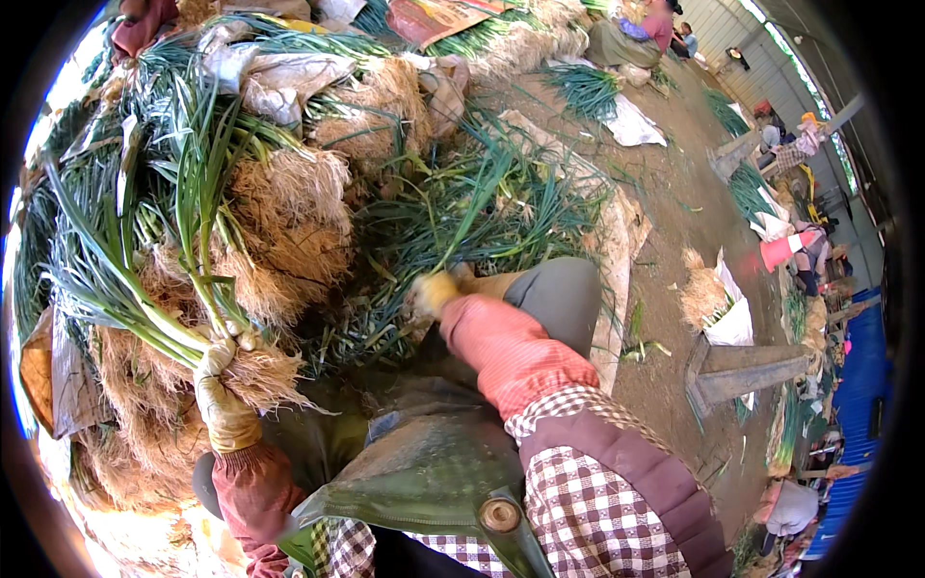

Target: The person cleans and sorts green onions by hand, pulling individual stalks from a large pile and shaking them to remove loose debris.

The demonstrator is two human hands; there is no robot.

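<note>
My left hand, in a pale yellowish glove, is closed round the base of a bunch of spring onions. Their green leaves fan up and to the left, and the stringy roots stick out to the right of the glove. By my right knee, my right hand wears a yellow glove and is smeared by motion. Long green leaves stretch away just beyond it; whether its fingers hold them I cannot tell. Loose green leaves cover the ground ahead of my lap.
A tall heap of rooty spring onion bundles stands to my left. A pale sheet edges the leaf litter. Farther right are a wrapped bundle, a concrete post base and a red-and-white cone. Other people sit far off.
</note>
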